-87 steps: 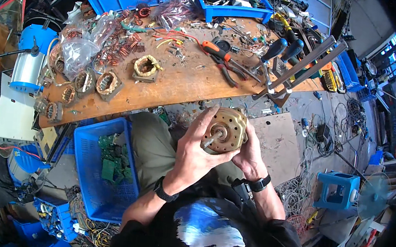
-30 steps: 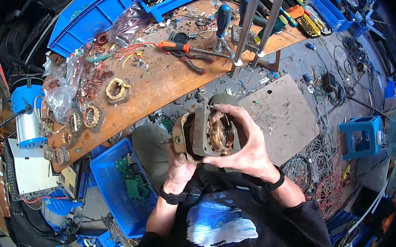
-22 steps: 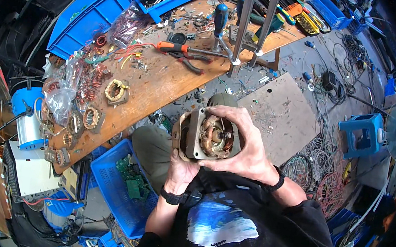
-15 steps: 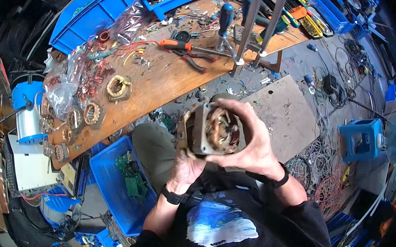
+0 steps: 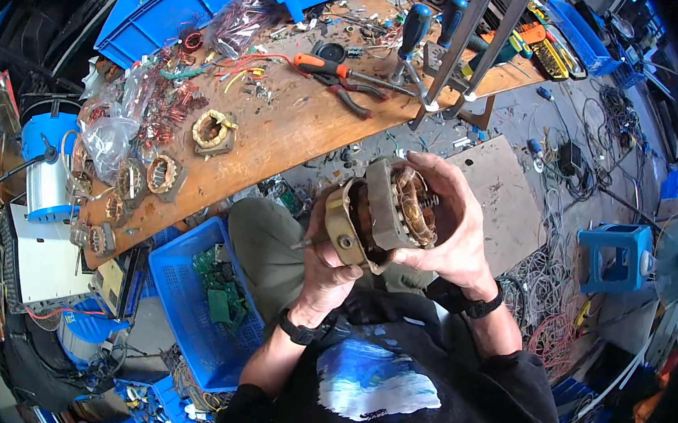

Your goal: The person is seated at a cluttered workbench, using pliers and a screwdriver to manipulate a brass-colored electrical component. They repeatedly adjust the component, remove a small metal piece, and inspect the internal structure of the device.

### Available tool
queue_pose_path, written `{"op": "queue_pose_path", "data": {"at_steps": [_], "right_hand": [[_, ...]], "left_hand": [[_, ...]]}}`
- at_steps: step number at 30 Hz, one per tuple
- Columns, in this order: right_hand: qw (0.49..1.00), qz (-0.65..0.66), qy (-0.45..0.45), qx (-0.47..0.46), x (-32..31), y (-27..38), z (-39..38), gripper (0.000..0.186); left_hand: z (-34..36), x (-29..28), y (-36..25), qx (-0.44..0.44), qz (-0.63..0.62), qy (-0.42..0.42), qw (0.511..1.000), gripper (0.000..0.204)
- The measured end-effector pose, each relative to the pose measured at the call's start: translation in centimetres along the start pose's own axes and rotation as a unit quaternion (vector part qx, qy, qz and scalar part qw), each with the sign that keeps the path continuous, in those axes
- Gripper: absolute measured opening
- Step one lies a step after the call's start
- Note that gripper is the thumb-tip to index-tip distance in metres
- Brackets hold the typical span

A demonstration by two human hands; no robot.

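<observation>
Above my lap, my right hand (image 5: 462,239) grips a square motor stator (image 5: 385,204) with a grey laminated core and copper windings, fingers over its far side and thumb at its near edge. Just left of it, a brass-coloured motor end housing (image 5: 344,238) sits in my left hand (image 5: 324,276), the fingers wrapped below and behind it. A thin shaft-like piece pokes out at the left of that housing. A dark gap shows between the two parts; whether they still touch inside is hidden.
Several stators (image 5: 213,134) line the wooden bench (image 5: 253,165) at left. An orange-handled screwdriver (image 5: 321,65), pliers (image 5: 351,97) and a metal frame (image 5: 464,43) are on its far part. A blue basket (image 5: 172,309) of circuit boards stands left of my legs; cables (image 5: 548,266) litter the floor at right.
The stator has come away from the end housing, opening a gap between them. My right hand has moved slightly right with the stator; the housing has tilted in my left hand.
</observation>
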State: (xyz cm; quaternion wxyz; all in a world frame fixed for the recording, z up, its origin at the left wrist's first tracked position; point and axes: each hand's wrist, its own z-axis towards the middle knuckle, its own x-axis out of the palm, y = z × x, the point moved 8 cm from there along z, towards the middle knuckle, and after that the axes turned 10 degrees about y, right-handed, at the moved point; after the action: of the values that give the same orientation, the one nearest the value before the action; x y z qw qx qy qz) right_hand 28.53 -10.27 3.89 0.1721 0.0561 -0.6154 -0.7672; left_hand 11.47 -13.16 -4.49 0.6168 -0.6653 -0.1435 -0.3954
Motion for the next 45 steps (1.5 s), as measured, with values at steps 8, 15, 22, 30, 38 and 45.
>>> {"op": "queue_pose_path", "data": {"at_steps": [8,15,22,30,38,45], "right_hand": [[0.994,-0.085,0.065,-0.029,0.8,2.6,1.8,0.114],[0.939,-0.285,0.161,-0.108,3.7,6.5,7.4,0.105],[0.900,-0.340,0.224,-0.153,6.5,6.8,15.6,0.102],[0.882,-0.382,0.225,-0.162,8.0,4.0,21.8,0.100],[0.881,-0.414,0.203,-0.109,7.1,0.4,23.2,0.091],[0.858,-0.428,0.236,-0.160,6.7,-1.7,22.6,0.095]], "left_hand": [[-0.3,-5.0,-5.2,0.081,0.084,-0.016,0.993,0.145],[5.1,2.4,-13.5,0.067,0.518,0.154,0.839,0.149],[12.0,3.1,-17.5,0.082,0.396,0.202,0.892,0.120],[14.4,-1.7,-20.2,0.063,0.512,0.152,0.843,0.123],[15.1,-5.5,-17.8,0.063,0.524,0.082,0.845,0.131],[16.3,-9.2,-14.5,0.083,0.477,0.073,0.872,0.121]]}}
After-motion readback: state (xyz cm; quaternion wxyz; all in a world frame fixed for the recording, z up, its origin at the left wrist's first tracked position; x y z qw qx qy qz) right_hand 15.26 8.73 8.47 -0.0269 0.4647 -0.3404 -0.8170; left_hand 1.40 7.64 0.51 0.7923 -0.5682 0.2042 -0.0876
